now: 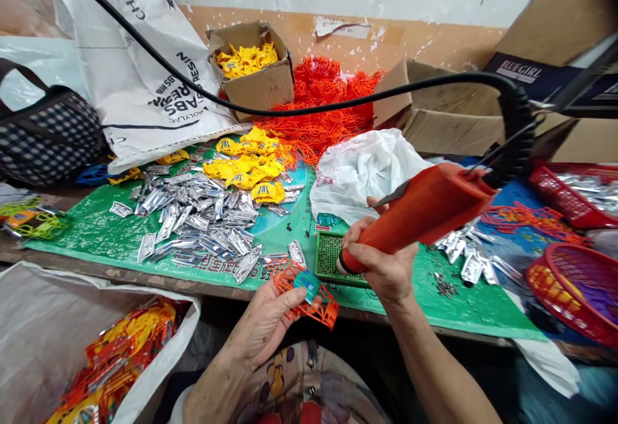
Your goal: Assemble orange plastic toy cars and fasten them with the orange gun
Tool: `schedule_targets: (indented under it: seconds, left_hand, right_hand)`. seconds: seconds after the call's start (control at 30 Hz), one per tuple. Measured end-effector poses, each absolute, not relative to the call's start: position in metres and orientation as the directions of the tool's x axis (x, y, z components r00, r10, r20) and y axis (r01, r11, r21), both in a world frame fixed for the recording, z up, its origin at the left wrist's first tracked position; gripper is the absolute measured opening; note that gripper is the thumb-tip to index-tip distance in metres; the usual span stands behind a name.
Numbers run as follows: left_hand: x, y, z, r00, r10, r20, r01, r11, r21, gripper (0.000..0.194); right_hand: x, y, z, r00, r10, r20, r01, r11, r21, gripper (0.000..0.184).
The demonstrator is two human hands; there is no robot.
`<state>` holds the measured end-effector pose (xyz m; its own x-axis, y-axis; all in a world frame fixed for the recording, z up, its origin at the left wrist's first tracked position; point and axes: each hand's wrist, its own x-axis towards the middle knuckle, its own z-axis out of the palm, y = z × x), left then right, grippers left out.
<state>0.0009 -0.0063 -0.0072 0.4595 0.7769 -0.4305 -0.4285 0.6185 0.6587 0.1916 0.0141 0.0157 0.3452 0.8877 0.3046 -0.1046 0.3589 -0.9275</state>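
My left hand (270, 324) grips an orange plastic frame (327, 311) with a teal piece (308, 284) set in its middle, just over the table's front edge. In my right hand (386, 263) is a red corded electric screwdriver (420, 212), tilted with its tip end toward the lower left. A green perforated basket (333, 253) sits beneath that tip end. Left of it lies a heap of shiny silver pieces (203, 218), with yellow plastic shells (246, 166) piled behind. Small dark screws (444, 285) lie scattered to the right.
A black cable (309, 110) arcs across from upper left to the screwdriver. A cardboard box (261, 86) of yellow shells stands behind, beside a heap of orange frames (323, 109). Red baskets (574, 292) stand at right. An open white sack (159, 372) holds assembled pieces at lower left.
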Motion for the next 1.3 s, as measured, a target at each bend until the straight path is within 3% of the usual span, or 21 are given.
schedule_targets:
  seconds: [0.3, 0.47, 0.63, 0.73, 0.93, 1.3]
  left_hand:
    - [0.0, -0.007, -0.011, 0.451, 0.78, -0.433, -0.445, 0.618, 0.648, 0.032]
    - [0.0, -0.006, -0.013, 0.45, 0.791, -0.414, -0.481, 0.606, 0.634, 0.03]
    - [0.002, -0.007, -0.012, 0.437, 0.797, -0.417, -0.51, 0.602, 0.615, 0.032]
    - [0.003, -0.007, -0.011, 0.426, 0.804, -0.415, -0.54, 0.594, 0.596, 0.028]
    - [0.004, -0.006, -0.009, 0.462, 0.788, -0.406, -0.547, 0.614, 0.569, 0.032]
    - [0.003, -0.006, -0.009, 0.47, 0.788, -0.398, -0.546, 0.613, 0.57, 0.031]
  right_hand:
    - [0.189, 0.017, 0.015, 0.36, 0.868, 0.342, -0.13, 0.41, -0.903, 0.025]
    - [0.189, 0.017, 0.02, 0.387, 0.863, 0.324, -0.129, 0.398, -0.908, 0.019]
    - [0.19, 0.01, 0.052, 0.401, 0.863, 0.306, -0.281, 0.434, -0.856, 0.035]
    - [0.186, 0.0, 0.071, 0.345, 0.874, 0.343, -0.372, 0.463, -0.805, 0.046]
    - [0.165, -0.016, 0.08, 0.213, 0.91, 0.357, -0.468, 0.415, -0.78, 0.044]
    - [0.156, -0.016, 0.071, 0.179, 0.923, 0.34, -0.467, 0.384, -0.797, 0.052]
